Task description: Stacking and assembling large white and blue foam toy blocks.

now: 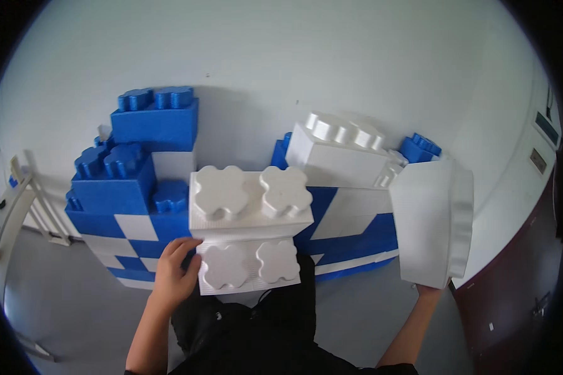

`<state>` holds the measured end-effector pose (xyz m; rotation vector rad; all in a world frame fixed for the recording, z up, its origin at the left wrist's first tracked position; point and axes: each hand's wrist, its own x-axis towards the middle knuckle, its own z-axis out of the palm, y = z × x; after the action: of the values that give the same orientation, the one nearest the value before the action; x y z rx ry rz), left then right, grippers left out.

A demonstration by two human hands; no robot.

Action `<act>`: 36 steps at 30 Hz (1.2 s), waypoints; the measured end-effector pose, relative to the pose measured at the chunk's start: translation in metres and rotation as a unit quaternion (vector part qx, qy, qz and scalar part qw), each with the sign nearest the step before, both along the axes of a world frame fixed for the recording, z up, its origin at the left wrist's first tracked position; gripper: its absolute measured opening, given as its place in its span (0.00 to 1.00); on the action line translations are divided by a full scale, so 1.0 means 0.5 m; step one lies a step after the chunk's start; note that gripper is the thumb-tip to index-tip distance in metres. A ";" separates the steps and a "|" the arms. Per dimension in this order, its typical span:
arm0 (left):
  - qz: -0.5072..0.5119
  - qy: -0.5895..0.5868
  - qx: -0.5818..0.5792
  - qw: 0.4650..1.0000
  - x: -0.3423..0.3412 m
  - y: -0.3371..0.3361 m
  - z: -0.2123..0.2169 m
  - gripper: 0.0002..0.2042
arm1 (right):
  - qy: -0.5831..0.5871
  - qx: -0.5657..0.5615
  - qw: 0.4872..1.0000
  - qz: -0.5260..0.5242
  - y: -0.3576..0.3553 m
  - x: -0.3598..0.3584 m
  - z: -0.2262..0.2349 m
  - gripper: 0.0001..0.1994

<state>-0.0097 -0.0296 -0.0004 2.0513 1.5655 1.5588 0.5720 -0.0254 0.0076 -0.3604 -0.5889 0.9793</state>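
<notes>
My left hand (174, 270) grips the left edge of a small white foam brick (247, 265) with two clover-shaped studs, held low in front of me. Directly above it sits a larger white brick (250, 203) with two studs on top. My right hand (428, 290) holds a big white foam brick (430, 222) from underneath, raised upright at the right, its studs facing right. Most of that hand is hidden behind the brick.
A wall of big blue and white foam bricks (131, 187) stands against the pale wall behind. Another white brick (341, 153) lies tilted on top of it at the right. A white rail (9, 212) is at the left, a dark door (532, 275) at the right.
</notes>
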 end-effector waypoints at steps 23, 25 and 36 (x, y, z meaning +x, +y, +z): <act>0.008 0.089 -0.182 0.979 -0.052 -0.058 -0.102 0.15 | -0.575 -0.432 0.693 0.044 0.527 0.016 0.139 0.51; 0.003 0.087 -0.189 0.978 -0.056 -0.056 -0.109 0.15 | -0.643 -0.412 0.642 0.066 0.515 -0.039 0.131 0.44; -0.023 0.155 -0.128 0.979 -0.002 0.027 -0.178 0.30 | -0.745 -0.036 0.666 -0.006 0.328 -0.407 0.085 0.22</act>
<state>-0.0105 -0.0163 -0.0895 2.2394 1.6969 0.9948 0.3683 0.1385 0.0501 -1.2699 -2.0365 0.4818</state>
